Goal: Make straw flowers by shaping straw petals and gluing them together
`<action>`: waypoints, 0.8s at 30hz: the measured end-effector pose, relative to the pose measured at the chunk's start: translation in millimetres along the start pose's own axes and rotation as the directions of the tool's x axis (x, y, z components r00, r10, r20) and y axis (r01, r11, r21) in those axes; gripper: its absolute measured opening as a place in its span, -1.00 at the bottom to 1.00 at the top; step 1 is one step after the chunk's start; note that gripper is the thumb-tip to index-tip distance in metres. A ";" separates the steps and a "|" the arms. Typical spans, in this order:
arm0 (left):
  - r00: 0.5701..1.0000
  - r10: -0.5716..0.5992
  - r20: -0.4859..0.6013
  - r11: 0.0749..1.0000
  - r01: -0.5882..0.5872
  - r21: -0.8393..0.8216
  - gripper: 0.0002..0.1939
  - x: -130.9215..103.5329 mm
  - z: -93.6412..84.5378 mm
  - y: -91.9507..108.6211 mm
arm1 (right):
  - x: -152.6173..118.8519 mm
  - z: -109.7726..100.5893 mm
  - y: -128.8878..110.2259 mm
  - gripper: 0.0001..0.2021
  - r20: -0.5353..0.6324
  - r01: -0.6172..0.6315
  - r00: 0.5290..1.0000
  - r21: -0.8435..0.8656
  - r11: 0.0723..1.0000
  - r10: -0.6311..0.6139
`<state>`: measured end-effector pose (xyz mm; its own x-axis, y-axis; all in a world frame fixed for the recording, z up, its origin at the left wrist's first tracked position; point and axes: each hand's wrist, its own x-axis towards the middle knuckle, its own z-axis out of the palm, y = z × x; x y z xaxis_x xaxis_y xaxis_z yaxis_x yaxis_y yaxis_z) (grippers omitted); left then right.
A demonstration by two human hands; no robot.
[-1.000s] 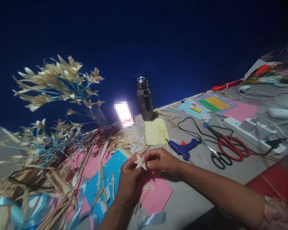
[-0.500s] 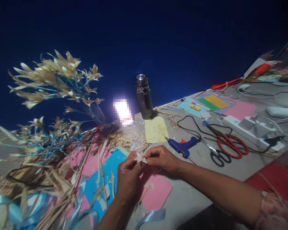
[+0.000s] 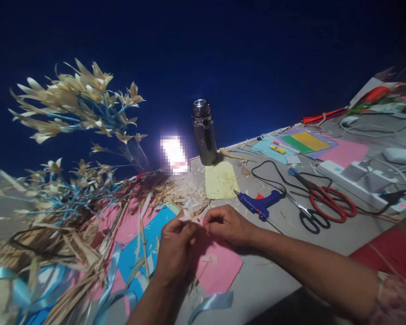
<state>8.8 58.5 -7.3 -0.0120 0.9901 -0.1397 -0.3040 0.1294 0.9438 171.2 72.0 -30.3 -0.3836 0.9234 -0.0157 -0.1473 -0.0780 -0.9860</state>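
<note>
A small pale star-shaped flower (image 3: pixel 189 215) is pinched between the thumb and fingers of my left hand (image 3: pixel 176 246), above the blue and pink paper. Close beside it on the right, my right hand (image 3: pixel 228 223) has its thumb and forefinger pressed together at the flower's edge; what they hold, if anything, is too small to make out. Under my hands lies a pink sheet (image 3: pixel 219 266). To the right rests a blue glue gun (image 3: pixel 259 204), beside a yellow sheet (image 3: pixel 220 180) with scraps on it.
A dark flask (image 3: pixel 205 140) stands at the back. Dried flowers on blue stems (image 3: pixel 84 108) rise at the left, above husk strips (image 3: pixel 81 253). Black scissors (image 3: pixel 313 219), red scissors (image 3: pixel 331 203) and a white power strip (image 3: pixel 362 185) lie right.
My left hand has shifted slightly left with the flower, which is now turned differently. My right thumb and fingers have come away from its petals a little. The whole view has shifted slightly.
</note>
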 end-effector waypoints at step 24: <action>0.993 -0.094 0.076 0.992 0.100 -0.078 -0.77 1.0 -1.3 -24.3 | 0.0 6.0 6.4 -0.86 -0.061 0.091 0.994 -0.058 0.994 -0.094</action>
<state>15.0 56.2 -30.8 0.0889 0.9748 -0.2045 -0.3768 0.2230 0.8990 164.8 69.2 -35.6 -0.3121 0.9477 0.0673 -0.1283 0.0281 -0.9913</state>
